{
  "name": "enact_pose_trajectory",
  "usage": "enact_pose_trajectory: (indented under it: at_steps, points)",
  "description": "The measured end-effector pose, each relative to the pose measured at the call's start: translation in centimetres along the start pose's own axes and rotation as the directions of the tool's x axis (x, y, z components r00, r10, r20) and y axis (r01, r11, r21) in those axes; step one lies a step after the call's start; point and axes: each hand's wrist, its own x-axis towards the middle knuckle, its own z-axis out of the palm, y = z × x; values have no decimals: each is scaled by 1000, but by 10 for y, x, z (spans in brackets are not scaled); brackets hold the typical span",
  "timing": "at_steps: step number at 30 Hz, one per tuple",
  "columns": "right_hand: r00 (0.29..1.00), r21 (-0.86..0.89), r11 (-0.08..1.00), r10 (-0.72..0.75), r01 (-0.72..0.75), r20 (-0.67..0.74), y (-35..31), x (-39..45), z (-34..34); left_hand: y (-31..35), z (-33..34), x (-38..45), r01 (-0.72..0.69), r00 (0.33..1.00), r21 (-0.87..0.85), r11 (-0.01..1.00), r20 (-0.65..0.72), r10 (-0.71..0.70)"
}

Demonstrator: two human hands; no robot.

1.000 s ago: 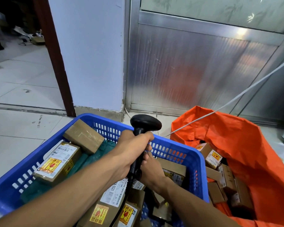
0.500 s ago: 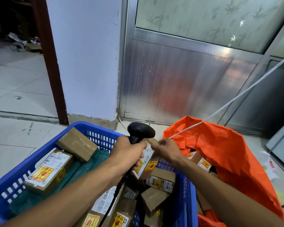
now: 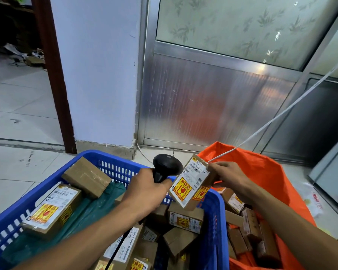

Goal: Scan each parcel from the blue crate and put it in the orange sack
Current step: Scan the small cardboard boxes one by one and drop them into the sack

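ribbed metal panel (image 3: 213, 98), slotted blue crate (image 3: 213, 221), cardboard parcel (image 3: 191, 184), crinkled orange sack (image 3: 265, 172)

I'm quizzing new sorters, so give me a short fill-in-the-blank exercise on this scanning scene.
1. The left hand grips the black ____.
2. The right hand holds a parcel above the rim of the ____ crate.
3. The sack to the right of the crate is ____.

Missing words: scanner; blue; orange
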Motion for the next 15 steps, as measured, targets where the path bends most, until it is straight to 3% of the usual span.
enact_pose_trajectory:
  at_steps: [8, 15]
  points:
    - [1000, 8, 1000, -4, 4, 0, 7, 4, -13, -1, 7, -3, -103, 995, 137, 985, 14, 102]
    - [998, -14, 1000, -13, 14, 58, 10, 3, -18, -5, 10, -3, -103, 994, 161, 982, 46, 97]
